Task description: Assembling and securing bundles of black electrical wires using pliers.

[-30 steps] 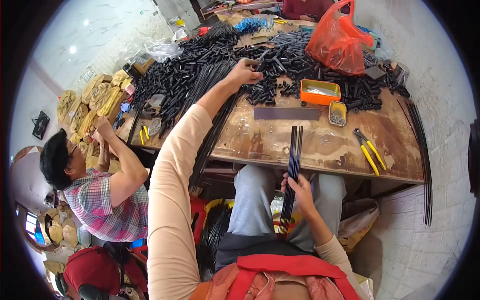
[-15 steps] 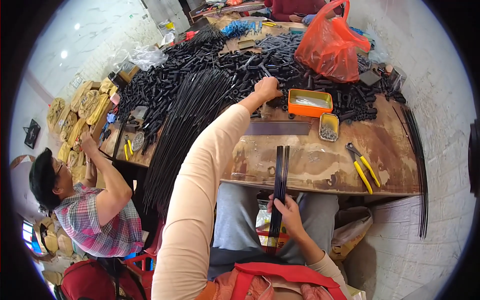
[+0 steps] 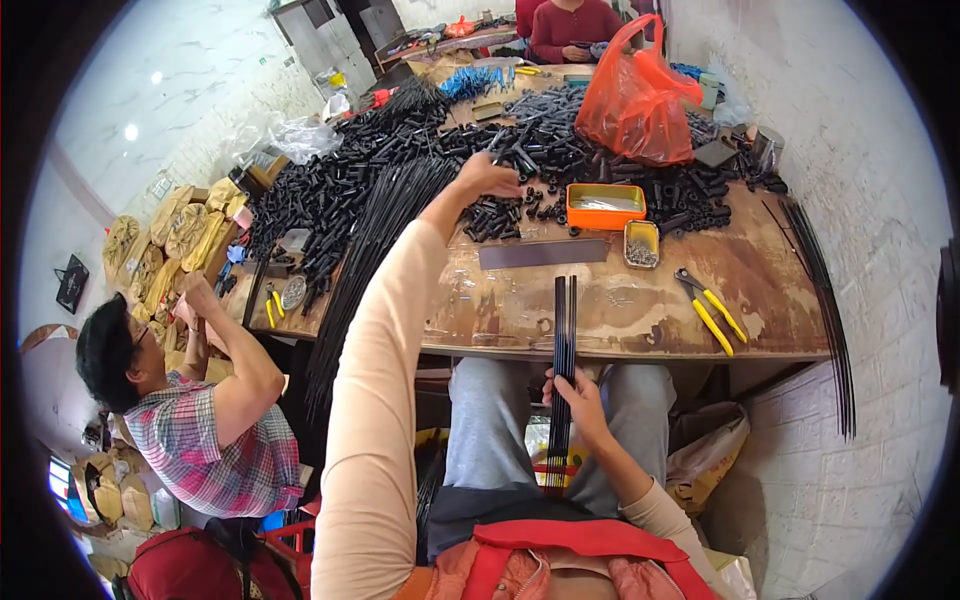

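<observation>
Left hand (image 3: 487,176): reaching into small black plastic tubes (image 3: 495,215), upper centre; grip unclear.
Right hand (image 3: 573,392): closed around thin black rods (image 3: 563,340), lower centre.

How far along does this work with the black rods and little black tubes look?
Done: hard to tell, since no finished pieces are clearly set apart. In hand: the right hand grips a few thin black rods whose far ends rest on the wooden table, while the left hand reaches into the pile of short black tubes. Left: plenty, judging by that big pile and the large bundle of long rods beside it.
</observation>
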### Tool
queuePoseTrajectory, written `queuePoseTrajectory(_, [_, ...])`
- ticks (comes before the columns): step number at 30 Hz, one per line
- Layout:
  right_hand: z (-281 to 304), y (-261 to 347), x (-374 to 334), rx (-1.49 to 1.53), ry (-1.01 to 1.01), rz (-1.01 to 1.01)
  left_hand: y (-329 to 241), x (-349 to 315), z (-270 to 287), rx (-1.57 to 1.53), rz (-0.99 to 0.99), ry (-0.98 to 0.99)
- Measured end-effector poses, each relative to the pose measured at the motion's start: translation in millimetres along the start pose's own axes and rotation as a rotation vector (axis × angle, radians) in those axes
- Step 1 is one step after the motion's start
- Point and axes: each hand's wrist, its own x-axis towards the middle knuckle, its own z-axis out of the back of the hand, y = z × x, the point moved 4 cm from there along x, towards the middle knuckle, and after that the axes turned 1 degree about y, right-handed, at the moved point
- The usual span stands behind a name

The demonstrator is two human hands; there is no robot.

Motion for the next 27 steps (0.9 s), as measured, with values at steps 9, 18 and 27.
queuePoseTrajectory(9, [3, -4, 13, -0.016, 0.105, 0.065, -6, -190, -60, -0.512, -0.183, 0.013])
queuePoseTrajectory(18, [-3, -6, 18, -0.003, 0.043, 0.012, 68, -324, -135, -0.540, -0.030, 0.012])
queuePoseTrajectory(27, [11, -18, 25, -0.016, 0.070, 0.085, 69, -330, -133, -0.372, -0.067, -0.111])
